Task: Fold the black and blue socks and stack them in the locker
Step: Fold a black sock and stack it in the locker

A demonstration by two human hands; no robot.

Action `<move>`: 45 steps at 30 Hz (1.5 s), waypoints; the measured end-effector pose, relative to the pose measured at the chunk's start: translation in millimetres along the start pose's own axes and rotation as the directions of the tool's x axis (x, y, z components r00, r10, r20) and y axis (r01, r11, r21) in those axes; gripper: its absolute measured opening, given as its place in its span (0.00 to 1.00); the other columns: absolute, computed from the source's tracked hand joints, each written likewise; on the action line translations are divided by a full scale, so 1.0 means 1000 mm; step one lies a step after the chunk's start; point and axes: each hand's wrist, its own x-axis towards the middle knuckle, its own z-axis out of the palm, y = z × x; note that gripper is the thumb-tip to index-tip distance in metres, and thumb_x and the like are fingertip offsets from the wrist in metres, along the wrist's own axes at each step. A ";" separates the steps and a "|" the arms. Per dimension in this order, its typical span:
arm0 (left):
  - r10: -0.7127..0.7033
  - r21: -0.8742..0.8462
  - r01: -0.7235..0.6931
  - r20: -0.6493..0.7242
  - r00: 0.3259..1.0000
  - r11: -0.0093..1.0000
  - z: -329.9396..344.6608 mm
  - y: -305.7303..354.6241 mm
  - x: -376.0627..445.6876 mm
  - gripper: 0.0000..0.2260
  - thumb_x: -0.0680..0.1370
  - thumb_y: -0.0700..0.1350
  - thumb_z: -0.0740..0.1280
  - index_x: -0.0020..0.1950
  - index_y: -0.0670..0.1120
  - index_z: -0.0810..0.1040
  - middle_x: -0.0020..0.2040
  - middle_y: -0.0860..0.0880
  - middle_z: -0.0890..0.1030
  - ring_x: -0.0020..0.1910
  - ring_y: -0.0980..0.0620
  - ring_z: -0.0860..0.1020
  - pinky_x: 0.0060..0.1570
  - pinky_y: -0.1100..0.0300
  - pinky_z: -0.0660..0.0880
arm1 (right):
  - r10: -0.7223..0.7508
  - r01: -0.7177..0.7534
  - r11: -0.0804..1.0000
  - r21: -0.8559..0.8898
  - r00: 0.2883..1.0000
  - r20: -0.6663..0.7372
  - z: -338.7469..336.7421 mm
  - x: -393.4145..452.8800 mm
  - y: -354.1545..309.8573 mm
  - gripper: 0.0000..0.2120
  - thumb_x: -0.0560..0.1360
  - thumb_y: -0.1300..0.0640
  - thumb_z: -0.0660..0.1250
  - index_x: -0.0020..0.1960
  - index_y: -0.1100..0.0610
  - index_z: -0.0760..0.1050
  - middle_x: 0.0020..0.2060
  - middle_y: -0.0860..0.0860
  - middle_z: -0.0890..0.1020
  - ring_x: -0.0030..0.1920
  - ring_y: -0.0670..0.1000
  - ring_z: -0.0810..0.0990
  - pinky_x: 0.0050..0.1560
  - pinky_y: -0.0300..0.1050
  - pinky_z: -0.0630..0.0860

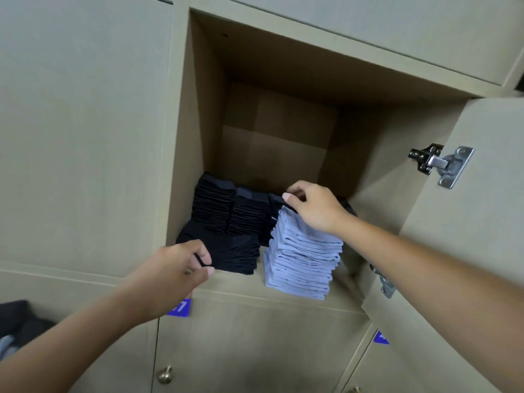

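An open beige locker (198, 123) holds folded socks. A tall stack of blue socks (303, 262) stands at the front right of its floor. A low stack of black socks (232, 253) lies at the front left, and taller black stacks (226, 211) stand behind it. My right hand (312, 207) sits on top of the blue stack, fingers curled, pinching a dark sock at the stack's back edge. My left hand (175, 275) is at the locker's front edge and pinches the near corner of the low black stack.
The locker door (467, 222) stands open on the right, with metal hinges (442, 165). Closed locker doors surround the opening; one below has a brass knob (165, 375) and a blue number tag (180, 307). A pile of dark and blue socks (14, 327) lies at the lower left.
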 end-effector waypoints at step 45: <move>-0.392 0.188 0.450 -0.279 0.877 0.873 -0.143 -0.116 -0.108 0.05 0.79 0.45 0.72 0.51 0.44 0.81 0.42 0.48 0.85 0.36 0.50 0.83 0.39 0.59 0.77 | -0.455 0.343 0.872 0.349 0.831 0.320 0.121 -0.112 -0.133 0.06 0.79 0.48 0.68 0.54 0.47 0.80 0.43 0.41 0.82 0.47 0.41 0.80 0.48 0.38 0.75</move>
